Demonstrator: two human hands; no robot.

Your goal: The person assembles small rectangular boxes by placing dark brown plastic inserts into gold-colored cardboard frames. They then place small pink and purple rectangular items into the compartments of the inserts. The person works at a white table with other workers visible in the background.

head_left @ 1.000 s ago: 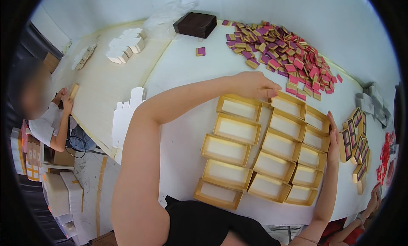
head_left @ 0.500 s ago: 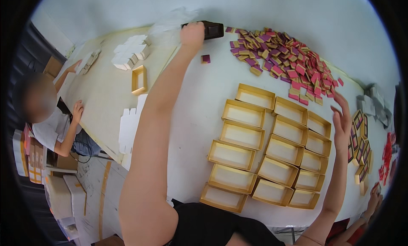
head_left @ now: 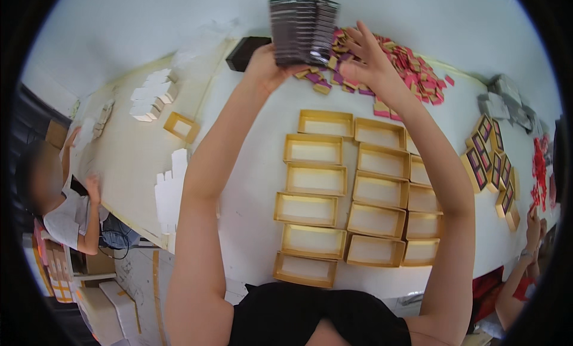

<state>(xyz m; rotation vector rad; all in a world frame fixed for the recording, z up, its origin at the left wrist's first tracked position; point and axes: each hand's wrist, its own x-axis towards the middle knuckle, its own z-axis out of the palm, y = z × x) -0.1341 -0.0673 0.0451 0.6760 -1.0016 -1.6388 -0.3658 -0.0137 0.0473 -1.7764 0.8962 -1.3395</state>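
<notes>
My left hand (head_left: 270, 66) grips a stack of black plastic trays (head_left: 293, 32), raised over the far side of the table so that their ridged edges show. Beside it to the right, my right hand (head_left: 369, 62) is open with fingers spread, apart from the stack and above a heap of small pink, purple and gold pieces (head_left: 418, 71). Another black tray stack (head_left: 240, 54) lies on the table just left of my left hand. Nearer to me, rows of open gold boxes (head_left: 315, 179) stand on the white table; my right forearm hides part of the right-hand column.
Folded white cartons (head_left: 154, 95), a single gold box (head_left: 181, 127) and a flat white carton sheet (head_left: 172, 194) lie at left, near a seated person (head_left: 65, 208). Filled gold boxes (head_left: 489, 155) and red ribbons (head_left: 540, 167) are at right, by another person's hands (head_left: 533, 235).
My left hand has lifted a stack of black trays from the far edge of the table. My right hand has moved left and up, toward it.
</notes>
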